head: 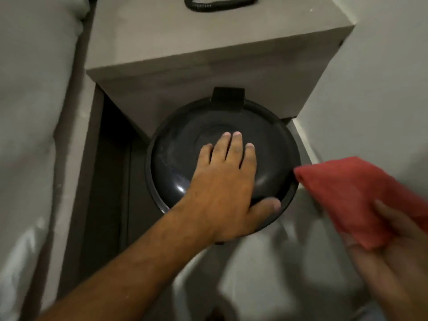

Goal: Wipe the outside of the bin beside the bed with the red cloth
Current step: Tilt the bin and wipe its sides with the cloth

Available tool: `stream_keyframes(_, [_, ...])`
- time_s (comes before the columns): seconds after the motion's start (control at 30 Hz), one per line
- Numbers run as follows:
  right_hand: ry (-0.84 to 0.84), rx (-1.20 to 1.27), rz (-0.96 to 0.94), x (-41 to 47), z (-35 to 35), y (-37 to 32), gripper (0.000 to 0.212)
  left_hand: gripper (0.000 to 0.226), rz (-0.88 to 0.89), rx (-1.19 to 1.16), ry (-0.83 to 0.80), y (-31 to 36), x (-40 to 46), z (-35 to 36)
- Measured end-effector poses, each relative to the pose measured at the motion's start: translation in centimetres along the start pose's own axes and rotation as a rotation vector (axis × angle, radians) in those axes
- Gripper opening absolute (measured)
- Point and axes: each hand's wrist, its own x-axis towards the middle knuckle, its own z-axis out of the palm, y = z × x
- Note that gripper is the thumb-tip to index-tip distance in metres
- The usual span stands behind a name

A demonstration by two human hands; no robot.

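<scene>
A round black bin [176,158] with a domed lid and a hinge tab at its back stands on the floor, seen from above. My left hand [224,181] lies flat on the lid, fingers spread, thumb over the near rim. The red cloth [352,193] is folded and held in my right hand [393,232] just right of the bin; its corner nearly touches the bin's right rim. The bin's side wall is hidden under the lid.
A grey bedside cabinet [208,38] stands right behind the bin, with a black coiled cord [208,5] on top. The white bed [30,112] runs along the left. A pale wall [382,77] closes the right side. Light floor lies in front.
</scene>
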Motion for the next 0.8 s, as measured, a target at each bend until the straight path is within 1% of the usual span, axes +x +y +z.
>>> stream_keyframes(0.07, [0.036,-0.087,-0.034,1.5,-0.5,0.6,0.040,0.139,0.008,0.057,-0.027,0.9,-0.4,1.6])
stream_keyframes(0.1, [0.058,-0.135,-0.035,2.1,-0.9,1.2,0.038,0.149,0.020,0.079,-0.032,1.1,-0.3,2.0])
stream_keyframes(0.17, [0.092,-0.186,-0.048,2.7,-0.5,2.1,0.040,0.157,0.011,0.144,-0.044,1.1,0.1,2.1])
stream_keyframes(0.3, [0.157,-0.161,-0.067,3.5,0.6,3.3,0.045,0.149,-0.014,0.136,-0.063,1.1,-0.2,1.8])
stream_keyframes(0.33, [0.221,-0.145,-0.082,3.3,0.4,3.1,0.044,0.147,-0.006,0.141,-0.073,1.5,-0.2,1.5])
stream_keyframes(0.4, [0.278,-0.132,-0.111,2.9,-0.2,3.4,0.044,0.145,-0.009,0.140,-0.071,1.6,-0.6,1.4])
stream_keyframes(0.47, [0.283,-0.150,-0.126,2.7,-1.1,3.7,0.044,0.144,0.013,0.146,-0.078,1.5,-0.5,1.1])
stream_keyframes(0.53, [0.274,-0.194,-0.137,3.0,-2.1,4.3,0.037,0.144,0.022,0.123,-0.077,0.6,-0.4,0.0])
stream_keyframes(0.6, [0.249,-0.240,-0.164,3.3,-2.5,4.8,0.024,0.137,-0.005,0.005,-0.036,-1.2,-0.3,-1.9])
stream_keyframes(0.63, [0.236,-0.264,-0.171,3.3,-2.4,5.0,0.022,0.129,-0.024,-0.088,-0.004,-2.1,-0.2,-2.8])
stream_keyframes(0.7, [0.226,-0.312,-0.173,3.1,-2.1,5.5,0.027,0.110,-0.029,-0.265,0.036,-3.6,-0.3,-4.0])
stream_keyframes(0.73, [0.206,-0.334,-0.173,2.8,-1.8,6.0,0.031,0.109,-0.023,-0.318,0.039,-4.2,-0.5,-4.2])
stream_keyframes(0.8, [0.141,-0.413,-0.178,2.5,-1.6,7.2,0.027,0.116,-0.016,-0.344,0.019,-5.2,-0.9,-4.0])
